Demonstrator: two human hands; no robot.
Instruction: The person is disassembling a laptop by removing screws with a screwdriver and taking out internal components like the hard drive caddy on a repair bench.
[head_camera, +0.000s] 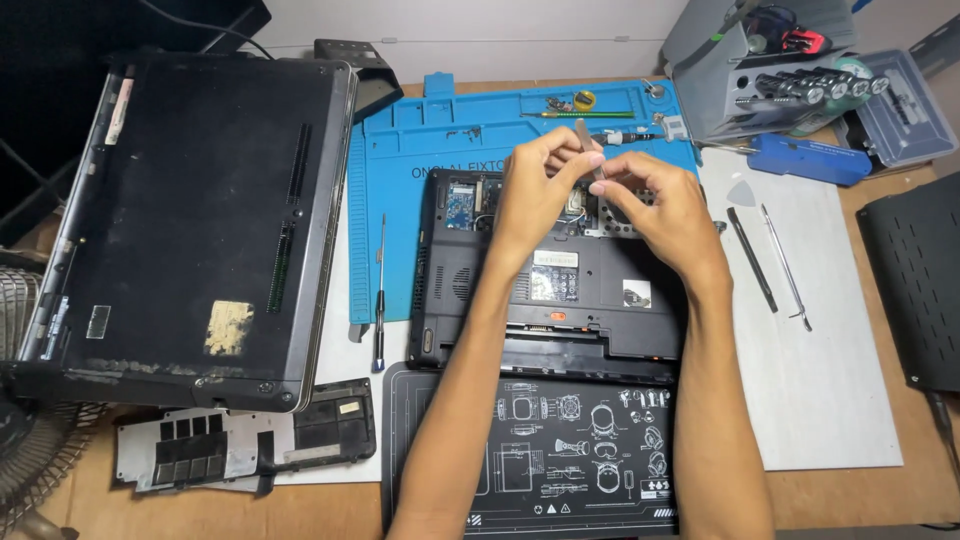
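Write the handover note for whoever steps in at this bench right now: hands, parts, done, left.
Left hand and right hand are both raised over the small black laptop, together pinching a thin metal tool.
The laptop lies bottom up on the blue repair mat, a rear compartment open with a circuit board exposed.
A removed cover panel lies at front left; a screwdriver lies left of the laptop, two pry tools to its right.
Done: cover off.
Left: cannot tell from this view.
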